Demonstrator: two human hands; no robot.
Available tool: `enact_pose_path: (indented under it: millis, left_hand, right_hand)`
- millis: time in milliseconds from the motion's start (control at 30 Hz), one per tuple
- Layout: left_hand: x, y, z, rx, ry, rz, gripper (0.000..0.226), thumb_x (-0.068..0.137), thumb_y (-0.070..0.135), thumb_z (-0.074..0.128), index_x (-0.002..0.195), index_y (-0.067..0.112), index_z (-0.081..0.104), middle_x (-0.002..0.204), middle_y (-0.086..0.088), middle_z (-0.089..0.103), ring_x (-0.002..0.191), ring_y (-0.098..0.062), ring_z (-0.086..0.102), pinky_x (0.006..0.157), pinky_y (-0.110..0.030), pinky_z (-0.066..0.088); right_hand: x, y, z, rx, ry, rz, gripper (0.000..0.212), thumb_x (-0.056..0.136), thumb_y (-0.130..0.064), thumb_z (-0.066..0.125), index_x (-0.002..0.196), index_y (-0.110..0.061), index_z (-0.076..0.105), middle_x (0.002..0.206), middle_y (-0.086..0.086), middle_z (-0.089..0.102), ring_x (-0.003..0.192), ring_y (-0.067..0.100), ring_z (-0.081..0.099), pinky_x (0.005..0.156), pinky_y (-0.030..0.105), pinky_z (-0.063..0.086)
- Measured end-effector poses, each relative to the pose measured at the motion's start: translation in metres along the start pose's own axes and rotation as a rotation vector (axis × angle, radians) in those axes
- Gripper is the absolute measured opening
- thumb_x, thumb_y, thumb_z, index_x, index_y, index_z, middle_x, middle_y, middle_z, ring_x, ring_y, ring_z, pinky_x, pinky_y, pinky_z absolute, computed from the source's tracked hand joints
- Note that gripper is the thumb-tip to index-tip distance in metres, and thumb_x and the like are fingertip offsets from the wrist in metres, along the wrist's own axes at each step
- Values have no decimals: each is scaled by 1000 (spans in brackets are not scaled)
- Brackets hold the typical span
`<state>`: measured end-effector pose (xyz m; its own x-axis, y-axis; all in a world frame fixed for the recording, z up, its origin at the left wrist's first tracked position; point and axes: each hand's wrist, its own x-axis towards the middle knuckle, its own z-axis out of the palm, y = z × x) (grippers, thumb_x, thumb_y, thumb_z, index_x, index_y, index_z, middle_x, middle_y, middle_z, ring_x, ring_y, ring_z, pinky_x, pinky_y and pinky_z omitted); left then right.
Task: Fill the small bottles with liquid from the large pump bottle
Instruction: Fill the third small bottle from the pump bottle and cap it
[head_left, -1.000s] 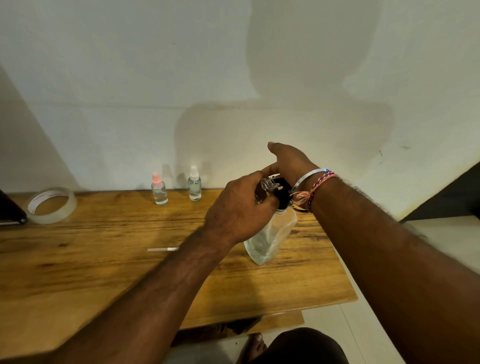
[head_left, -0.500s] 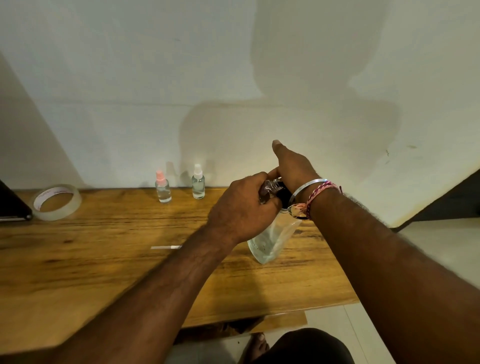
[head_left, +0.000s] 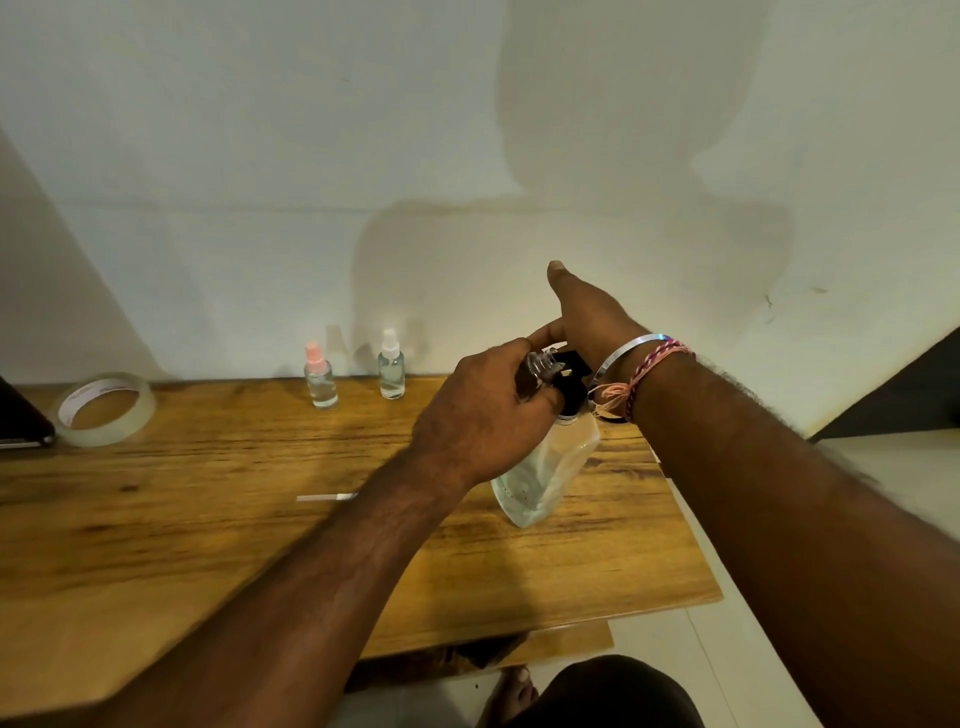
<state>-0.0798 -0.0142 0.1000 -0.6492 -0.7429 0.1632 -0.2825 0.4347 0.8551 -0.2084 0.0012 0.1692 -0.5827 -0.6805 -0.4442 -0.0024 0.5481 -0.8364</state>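
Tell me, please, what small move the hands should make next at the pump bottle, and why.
Probably press the pump head down. The left hand grips a small open bottle, its neck right at the black pump head of the large pump bottle, and the right hand rests on top of the pump. How full the small bottle is cannot be seen.

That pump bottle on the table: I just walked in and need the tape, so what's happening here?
A person is filling a small open bottle, held in the left hand at the black pump head of the large pump bottle. The right hand rests on the pump. Two capped small bottles stand by the wall, and the tape roll lies untouched at the table's far left.
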Motion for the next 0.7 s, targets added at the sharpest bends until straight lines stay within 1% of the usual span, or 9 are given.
enact_pose_path:
  millis: [67,167,200,300,367,467,533,600,700]
  left_hand:
    - [1,0,1,5,-3,-3,25,96,31,69,120,24,69,94,11,71,85,-8,65,68,-28,48]
    - [1,-2,1,4,-2,-11,22,96,31,69,117,23,69,94,9,71,86,-10,65,69,-29,48]
    - [1,-2,1,4,-1,-12,21,96,31,69,115,23,69,93,9,71,86,-9,65,69,-29,48]
    - [2,-3,2,16,8,-7,18,96,33,68,112,25,68,93,11,69,85,-8,65,72,-32,53]
    - [2,-3,4,48,34,21,16,95,34,69,108,25,67,93,12,64,85,-7,61,71,-30,51]
    - [2,-3,7,80,66,53,15,94,34,69,104,24,65,94,11,56,85,-7,56,68,-27,43]
    - [2,-4,8,71,69,54,18,93,34,70,106,22,67,95,11,56,86,-7,56,70,-29,46]
    - [2,-6,8,67,67,53,18,93,33,70,106,21,68,95,9,57,87,-6,56,73,-31,50]
    - [1,-7,9,54,72,49,21,94,33,71,110,19,69,99,7,59,89,-8,58,77,-33,53]
  right_hand:
    - [1,1,0,-26,-1,9,69,101,-66,32,107,-5,63,96,14,68,75,28,64,65,34,50]
    - [4,2,2,-44,26,-10,56,102,-64,32,93,-14,55,93,12,67,81,29,64,81,41,53]
    - [6,2,3,-47,34,-19,54,103,-64,32,93,-16,54,92,11,67,82,28,64,85,42,52]
    - [10,3,4,-63,52,-39,57,103,-63,32,93,-12,58,91,10,67,83,27,64,95,44,52]
    - [12,6,4,-55,57,-44,59,102,-63,35,93,-11,60,92,11,68,85,28,65,100,47,51]
    - [12,12,5,-24,71,-41,60,100,-65,38,95,-10,63,91,12,67,87,30,66,101,49,52]
    - [12,15,6,-36,78,-55,63,98,-67,38,95,-10,64,93,13,68,93,33,68,101,51,52]
    - [13,17,7,-73,97,-79,67,98,-69,36,88,-8,64,94,14,69,102,37,69,102,52,51]
    - [14,16,8,-148,117,-107,72,99,-68,31,89,-6,67,102,16,71,101,37,68,103,51,49]
